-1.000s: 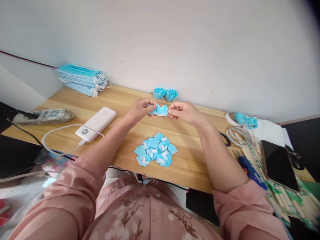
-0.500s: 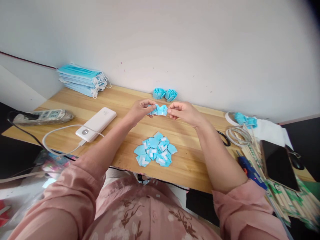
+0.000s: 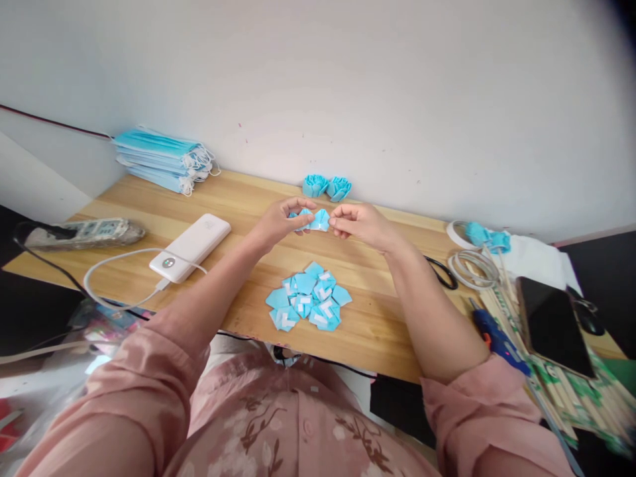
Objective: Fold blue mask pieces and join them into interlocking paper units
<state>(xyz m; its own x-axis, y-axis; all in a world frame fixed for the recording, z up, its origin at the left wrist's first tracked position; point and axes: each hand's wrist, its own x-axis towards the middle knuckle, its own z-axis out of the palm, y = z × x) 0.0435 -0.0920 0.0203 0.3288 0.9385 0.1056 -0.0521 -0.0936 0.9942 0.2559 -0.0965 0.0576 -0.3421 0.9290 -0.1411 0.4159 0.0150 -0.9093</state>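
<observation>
Between my hands is a blue folded paper strip [image 3: 320, 220], made up of petal-like pieces. My left hand [image 3: 284, 220] pinches its left part, with the thumb in front and fingers partly behind. At its right end, my right hand [image 3: 358, 222] grips the edge between thumb and fingertips. A pile of blue folded paper petals [image 3: 308, 298], some with white patches, lies on the table nearer my body. Just beyond my hands, two finished-looking blue paper roses [image 3: 326, 187] sit by the wall.
On the left are a stack of blue face masks [image 3: 159, 159], a white power bank [image 3: 191, 248] with its cable, and a wrapped power strip [image 3: 94, 232]. To the right lie scissors [image 3: 444, 273], a coiled white cable [image 3: 474, 268], a blue glue gun [image 3: 497, 338], a phone [image 3: 554, 324] and wooden sticks [image 3: 561, 391].
My left thumb has slid slightly right along the folded paper, covering more of its left part. Both hands stay in nearly the same place; the petal pile is unmoved.
</observation>
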